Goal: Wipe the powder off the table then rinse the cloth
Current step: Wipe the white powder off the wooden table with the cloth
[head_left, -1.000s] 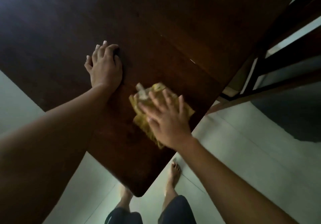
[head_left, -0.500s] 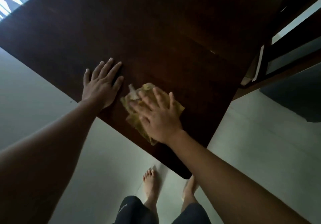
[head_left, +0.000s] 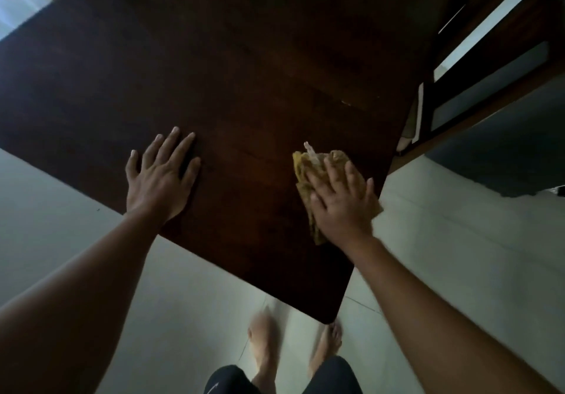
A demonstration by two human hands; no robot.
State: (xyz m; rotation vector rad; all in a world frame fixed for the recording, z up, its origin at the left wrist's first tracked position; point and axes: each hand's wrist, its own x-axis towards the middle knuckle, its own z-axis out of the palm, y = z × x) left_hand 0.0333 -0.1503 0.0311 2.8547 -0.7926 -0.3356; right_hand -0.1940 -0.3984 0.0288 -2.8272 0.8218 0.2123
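Note:
A dark brown wooden table (head_left: 244,72) fills the upper half of the view. A crumpled yellow cloth (head_left: 305,167) lies on it near its right edge. My right hand (head_left: 342,202) presses flat on the cloth with straight, spread fingers. My left hand (head_left: 159,179) rests flat on the bare tabletop near the left front edge, fingers spread, holding nothing. A small pale speck (head_left: 347,102) shows on the wood beyond the cloth. No other powder is visible in the dim light.
A dark wooden chair frame (head_left: 489,66) stands close to the table's right side. Pale tiled floor (head_left: 458,241) surrounds the table. My bare feet (head_left: 327,344) stand by the near table corner (head_left: 328,320).
The cloth and my right hand have slid to the right, toward the table's right edge. My left hand stays flat on the table. The view has shifted and my feet have stepped.

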